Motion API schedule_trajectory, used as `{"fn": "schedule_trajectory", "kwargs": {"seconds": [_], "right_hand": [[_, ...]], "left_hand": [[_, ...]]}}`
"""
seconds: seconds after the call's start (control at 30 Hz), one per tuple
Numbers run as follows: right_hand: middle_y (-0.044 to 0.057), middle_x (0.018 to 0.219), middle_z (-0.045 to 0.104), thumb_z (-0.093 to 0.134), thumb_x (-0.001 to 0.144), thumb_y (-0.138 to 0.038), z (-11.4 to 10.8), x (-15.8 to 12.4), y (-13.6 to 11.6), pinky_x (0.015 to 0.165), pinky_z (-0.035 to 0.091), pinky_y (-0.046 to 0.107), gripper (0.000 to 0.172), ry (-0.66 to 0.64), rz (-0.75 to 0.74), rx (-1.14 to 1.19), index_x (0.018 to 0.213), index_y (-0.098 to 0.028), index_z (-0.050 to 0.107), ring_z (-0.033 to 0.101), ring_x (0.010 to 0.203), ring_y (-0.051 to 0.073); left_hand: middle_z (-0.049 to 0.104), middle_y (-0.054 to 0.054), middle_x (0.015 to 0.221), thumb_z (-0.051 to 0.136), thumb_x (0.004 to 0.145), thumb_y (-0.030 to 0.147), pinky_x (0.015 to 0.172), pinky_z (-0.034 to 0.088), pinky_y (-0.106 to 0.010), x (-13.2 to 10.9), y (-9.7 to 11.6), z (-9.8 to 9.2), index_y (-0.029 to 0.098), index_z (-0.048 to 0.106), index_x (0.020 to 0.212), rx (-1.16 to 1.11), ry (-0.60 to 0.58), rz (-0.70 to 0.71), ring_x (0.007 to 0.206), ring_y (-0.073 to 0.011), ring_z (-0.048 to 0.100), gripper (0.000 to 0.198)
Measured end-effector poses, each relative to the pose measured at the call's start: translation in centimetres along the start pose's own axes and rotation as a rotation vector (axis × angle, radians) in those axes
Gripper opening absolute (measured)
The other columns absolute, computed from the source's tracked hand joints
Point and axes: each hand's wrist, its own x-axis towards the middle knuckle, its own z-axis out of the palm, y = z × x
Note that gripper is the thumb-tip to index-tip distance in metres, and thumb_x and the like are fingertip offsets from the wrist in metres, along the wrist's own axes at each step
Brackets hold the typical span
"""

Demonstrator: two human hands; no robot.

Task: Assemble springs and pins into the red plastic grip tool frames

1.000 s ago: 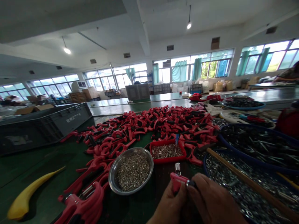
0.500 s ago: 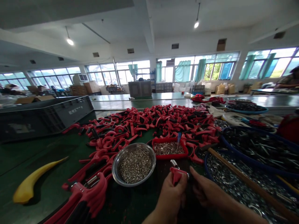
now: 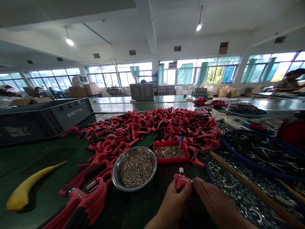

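Low in the middle of the head view, my left hand (image 3: 175, 198) is closed around a small red plastic clamp part (image 3: 182, 181). A shiny metal piece (image 3: 181, 171) sticks up from its far side. My right hand (image 3: 209, 194) is slightly blurred and meets the part's right end. Its fingers are pressed together there around something small, mostly hidden. Just beyond my hands stands a red tray (image 3: 170, 161) of metal pins, with a blue-handled tool (image 3: 180, 141) in it. A steel bowl (image 3: 114, 173) full of small metal pieces is to the left.
Red and black clamp parts (image 3: 143, 127) are heaped behind the tray. Larger clamps (image 3: 88, 198) lie front left, near a yellow curved object (image 3: 26, 187) and a grey crate (image 3: 47, 117). On the right, a wooden-handled hammer (image 3: 250, 186) rests across a basin of metal rings (image 3: 228, 175).
My right hand has shifted in against the clamp part's right end, its fingers straighter than before. The metal piece on the part has turned more upright. The view has shifted slightly.
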Motion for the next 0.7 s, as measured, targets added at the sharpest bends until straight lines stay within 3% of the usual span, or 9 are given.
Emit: {"fn": "schedule_trajectory", "kwargs": {"seconds": [0.1,0.17,0.2,0.27,0.33,0.43,0.5,0.6,0.7], "right_hand": [[-0.005,0.036,0.033,0.012,0.081,-0.059,0.7,-0.4,-0.1,0.026,0.023,0.020,0.060,-0.271,0.297,0.140,0.044,-0.024,0.042,0.027,0.028,0.010],[-0.004,0.038,0.036,0.012,0.083,-0.059,0.5,-0.5,0.1,0.030,0.031,0.021,0.061,-0.339,0.303,0.148,0.046,-0.022,0.043,0.033,0.030,0.010],[0.000,0.044,0.045,0.017,0.083,-0.060,0.1,-0.5,0.3,0.037,0.040,0.024,0.060,-0.316,0.243,0.127,0.051,-0.021,0.048,0.045,0.038,0.013],[0.008,0.078,0.063,0.031,0.083,-0.056,-1.2,-0.2,0.4,0.066,0.049,0.032,0.048,-0.175,0.004,0.006,0.075,-0.019,0.060,0.060,0.075,0.021],[0.009,0.111,0.058,0.040,0.083,-0.047,-2.5,0.4,0.5,0.089,0.040,0.035,0.037,-0.140,-0.245,-0.142,0.104,-0.022,0.056,0.050,0.106,0.023],[0.007,0.105,0.060,0.040,0.087,-0.033,-3.6,1.5,0.8,0.085,0.042,0.031,0.028,-0.279,-0.484,-0.320,0.107,-0.021,0.054,0.055,0.097,0.018],[0.005,0.091,0.063,0.041,0.087,-0.029,-3.2,2.1,1.2,0.075,0.045,0.028,0.022,-0.277,-0.491,-0.387,0.096,-0.019,0.057,0.059,0.084,0.017],[0.006,0.085,0.064,0.042,0.085,-0.029,-1.3,2.5,1.8,0.070,0.045,0.031,0.020,-0.153,-0.403,-0.531,0.089,-0.018,0.058,0.059,0.079,0.019],[0.008,0.082,0.063,0.039,0.086,-0.027,0.4,2.5,2.0,0.067,0.046,0.034,0.024,-0.080,-0.347,-0.710,0.081,-0.018,0.060,0.060,0.076,0.022]], "left_hand": [[0.062,-0.002,0.073,0.079,0.050,0.040,0.057,0.041,-0.022,-0.5,0.5,-0.1,0.015,0.057,0.087,0.244,0.037,0.215,0.062,-0.0128,0.053,0.050],[0.063,-0.003,0.073,0.079,0.049,0.039,0.059,0.040,-0.022,-0.9,1.2,-0.5,0.014,0.060,0.078,0.486,0.042,0.315,0.066,-0.0144,0.052,0.042],[0.063,-0.003,0.071,0.078,0.050,0.041,0.057,0.040,-0.022,-1.1,1.6,-0.7,0.014,0.061,0.074,0.598,0.031,0.328,0.065,-0.0145,0.052,0.040],[0.063,-0.002,0.072,0.075,0.052,0.044,0.056,0.039,-0.022,-1.6,2.4,-1.1,0.015,0.063,0.075,0.736,-0.032,0.325,0.065,-0.0151,0.052,0.038],[0.064,-0.001,0.074,0.074,0.052,0.045,0.056,0.039,-0.021,-2.1,3.3,-1.5,0.016,0.064,0.079,0.816,-0.138,0.297,0.067,-0.0157,0.053,0.040],[0.062,0.001,0.073,0.073,0.053,0.047,0.055,0.038,-0.021,-2.1,4.0,-2.2,0.018,0.064,0.079,0.961,-0.246,0.293,0.065,-0.0153,0.053,0.040],[0.061,0.000,0.070,0.072,0.051,0.049,0.057,0.038,-0.023,-1.4,4.1,-2.6,0.020,0.064,0.076,1.109,-0.170,0.367,0.063,-0.0167,0.053,0.040],[0.059,-0.005,0.073,0.075,0.043,0.050,0.068,0.040,-0.033,0.0,3.7,-3.0,0.021,0.065,0.081,1.332,0.061,0.463,0.070,-0.0245,0.054,0.049],[0.059,-0.015,0.092,0.075,0.044,0.052,0.079,0.036,-0.046,0.9,3.3,-2.9,0.018,0.065,0.096,1.456,0.124,0.524,0.089,-0.0370,0.051,0.063]]}}
